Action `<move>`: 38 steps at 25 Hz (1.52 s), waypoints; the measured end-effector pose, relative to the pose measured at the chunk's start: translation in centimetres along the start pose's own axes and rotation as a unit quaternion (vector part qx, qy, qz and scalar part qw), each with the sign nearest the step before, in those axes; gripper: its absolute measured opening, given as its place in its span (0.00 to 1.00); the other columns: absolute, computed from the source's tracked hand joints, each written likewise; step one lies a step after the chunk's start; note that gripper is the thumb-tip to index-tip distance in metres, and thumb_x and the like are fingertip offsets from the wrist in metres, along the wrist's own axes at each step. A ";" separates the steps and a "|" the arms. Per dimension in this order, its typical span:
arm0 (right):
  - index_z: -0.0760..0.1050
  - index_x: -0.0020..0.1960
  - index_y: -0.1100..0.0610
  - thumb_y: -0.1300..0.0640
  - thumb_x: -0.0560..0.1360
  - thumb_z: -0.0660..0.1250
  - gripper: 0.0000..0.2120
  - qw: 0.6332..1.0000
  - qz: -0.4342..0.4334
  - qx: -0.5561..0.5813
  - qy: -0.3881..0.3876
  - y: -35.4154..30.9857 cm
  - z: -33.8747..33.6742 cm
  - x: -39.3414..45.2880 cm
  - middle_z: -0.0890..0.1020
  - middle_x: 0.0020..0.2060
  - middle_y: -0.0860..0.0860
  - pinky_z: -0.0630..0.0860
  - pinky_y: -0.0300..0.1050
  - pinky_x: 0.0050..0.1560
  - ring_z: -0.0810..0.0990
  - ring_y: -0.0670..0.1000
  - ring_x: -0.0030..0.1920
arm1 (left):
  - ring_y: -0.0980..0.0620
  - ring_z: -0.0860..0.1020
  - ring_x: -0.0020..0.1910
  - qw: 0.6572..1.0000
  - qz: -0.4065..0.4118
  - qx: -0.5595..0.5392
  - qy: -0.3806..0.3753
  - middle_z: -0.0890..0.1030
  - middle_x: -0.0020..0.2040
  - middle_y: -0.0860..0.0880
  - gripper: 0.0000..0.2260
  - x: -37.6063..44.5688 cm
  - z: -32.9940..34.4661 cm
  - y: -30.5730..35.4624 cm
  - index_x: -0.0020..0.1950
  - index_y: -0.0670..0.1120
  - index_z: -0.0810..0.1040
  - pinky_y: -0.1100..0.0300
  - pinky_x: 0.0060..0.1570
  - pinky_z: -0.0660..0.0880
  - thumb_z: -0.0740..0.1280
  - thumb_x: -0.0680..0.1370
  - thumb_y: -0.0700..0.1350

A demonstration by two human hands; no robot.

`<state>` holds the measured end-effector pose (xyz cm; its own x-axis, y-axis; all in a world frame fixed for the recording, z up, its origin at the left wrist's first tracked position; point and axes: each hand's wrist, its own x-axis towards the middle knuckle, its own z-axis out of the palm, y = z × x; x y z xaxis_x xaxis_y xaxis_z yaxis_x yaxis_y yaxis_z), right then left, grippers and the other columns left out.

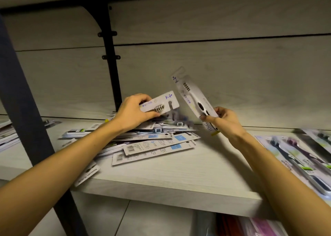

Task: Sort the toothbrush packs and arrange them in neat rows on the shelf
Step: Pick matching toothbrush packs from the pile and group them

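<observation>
The light is dim and warm, brightest on the shelf (179,173) front and the forearms, falling off to deep shadow in the upper corners and behind the dark post (26,110). The wide lens bends straight lines, so the back-panel seams curve and the edges stretch. The packs at the right edge (304,155) are smeared by blur, and the pile (143,140) behind the left hand (134,112) is soft too.

"JING" on held toothbrush pack (209,126)
</observation>
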<state>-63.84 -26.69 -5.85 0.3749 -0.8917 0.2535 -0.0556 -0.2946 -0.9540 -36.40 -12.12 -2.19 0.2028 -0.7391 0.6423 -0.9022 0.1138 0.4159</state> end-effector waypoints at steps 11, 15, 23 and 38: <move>0.74 0.58 0.58 0.66 0.70 0.76 0.20 0.992 -0.048 0.119 0.015 -2.3 3.5 -5.5 0.86 0.46 0.51 0.83 0.46 0.45 0.85 0.45 0.40 | 0.54 0.84 0.44 0.983 0.059 -0.121 0.123 0.84 0.46 0.57 0.17 -2.0 -3.5 8.6 0.52 0.51 0.78 0.45 0.44 0.82 0.74 0.72 0.61; 0.74 0.58 0.58 0.65 0.71 0.75 0.18 0.991 -0.097 0.090 0.009 -5.8 5.7 -9.8 0.85 0.47 0.50 0.83 0.41 0.46 0.85 0.44 0.42 | 0.46 0.85 0.45 0.968 0.060 -0.204 0.129 0.85 0.45 0.51 0.20 -4.8 -7.4 10.0 0.52 0.47 0.77 0.41 0.44 0.82 0.72 0.74 0.62; 0.76 0.53 0.53 0.63 0.72 0.75 0.14 0.977 -0.203 0.062 -0.016 -11.9 17.9 -23.1 0.84 0.43 0.50 0.83 0.43 0.38 0.85 0.52 0.43 | 0.53 0.82 0.34 0.959 0.184 -0.131 0.173 0.82 0.38 0.52 0.12 -16.0 -19.5 6.2 0.49 0.56 0.69 0.53 0.29 0.79 0.67 0.78 0.62; 0.66 0.64 0.37 0.70 0.71 0.71 0.34 0.961 -0.176 0.049 -0.207 -12.4 50.6 -29.2 0.82 0.51 0.43 0.79 0.34 0.45 0.82 0.41 0.48 | 0.46 0.83 0.49 0.931 -0.311 -0.053 0.186 0.85 0.47 0.49 0.08 -32.8 -39.3 -20.9 0.50 0.50 0.81 0.51 0.54 0.79 0.70 0.78 0.54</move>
<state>-27.23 20.36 -9.50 0.6917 -0.5241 0.4968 0.2222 -0.5001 -0.8370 -9.24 35.84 -6.67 0.8087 -0.4050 0.4266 -0.5279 -0.1797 0.8301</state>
